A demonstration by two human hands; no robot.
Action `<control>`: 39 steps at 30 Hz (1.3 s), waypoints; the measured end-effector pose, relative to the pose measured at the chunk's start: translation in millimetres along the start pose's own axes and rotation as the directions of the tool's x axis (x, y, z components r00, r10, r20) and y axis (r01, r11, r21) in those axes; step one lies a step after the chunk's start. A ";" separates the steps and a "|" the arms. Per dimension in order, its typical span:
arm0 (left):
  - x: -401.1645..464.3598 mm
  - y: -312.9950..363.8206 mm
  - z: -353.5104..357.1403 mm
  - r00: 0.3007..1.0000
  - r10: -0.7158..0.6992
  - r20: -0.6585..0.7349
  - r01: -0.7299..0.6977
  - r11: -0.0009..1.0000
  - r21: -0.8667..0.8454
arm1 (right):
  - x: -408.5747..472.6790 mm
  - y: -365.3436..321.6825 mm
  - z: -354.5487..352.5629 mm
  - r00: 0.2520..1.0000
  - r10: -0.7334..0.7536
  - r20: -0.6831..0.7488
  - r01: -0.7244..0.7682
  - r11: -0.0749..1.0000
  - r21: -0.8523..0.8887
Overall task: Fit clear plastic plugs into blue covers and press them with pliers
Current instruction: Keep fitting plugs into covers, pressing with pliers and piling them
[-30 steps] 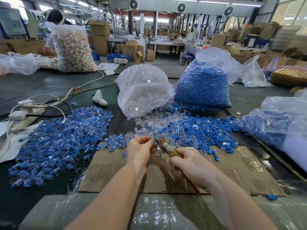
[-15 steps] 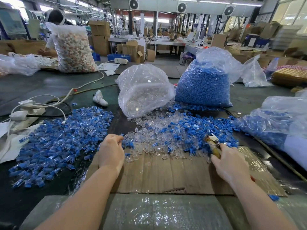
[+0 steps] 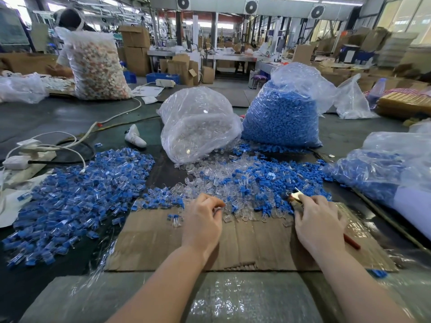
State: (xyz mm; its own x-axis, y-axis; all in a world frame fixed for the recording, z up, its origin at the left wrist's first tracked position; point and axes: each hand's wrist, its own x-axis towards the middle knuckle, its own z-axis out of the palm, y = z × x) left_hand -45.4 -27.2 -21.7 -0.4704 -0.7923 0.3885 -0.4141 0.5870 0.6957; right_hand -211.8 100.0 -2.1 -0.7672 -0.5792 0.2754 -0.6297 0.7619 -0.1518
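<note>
Cardboard (image 3: 245,243) covers the desk before a loose heap of clear plugs (image 3: 210,190) and blue covers (image 3: 268,178). Left hand (image 3: 203,220) pinches a plug; right hand (image 3: 317,222) grips pliers (image 3: 295,195), reaching for a cover. Fitting comes next.

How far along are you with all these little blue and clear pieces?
Done: a big heap of assembled blue-and-clear pieces lies at the left. In hand: the left hand picks at the loose clear plugs, and the right hand holds the pliers by the loose blue covers. Left: a bag of clear plugs and a fuller bag of blue covers.
</note>
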 end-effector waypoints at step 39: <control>-8.0 -6.2 6.7 0.995 -0.019 0.098 0.028 0.995 -0.095 | 11.6 -50.8 20.4 0.991 -0.064 -0.120 0.085 0.981 0.173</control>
State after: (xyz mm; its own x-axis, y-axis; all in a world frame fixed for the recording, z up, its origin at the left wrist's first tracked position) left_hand -44.3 -23.4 -33.1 -0.5364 -0.7831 0.3145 -0.3516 0.5462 0.7603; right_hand -191.2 48.7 -10.5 -0.7049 -0.5880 0.3968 -0.7040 0.6482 -0.2902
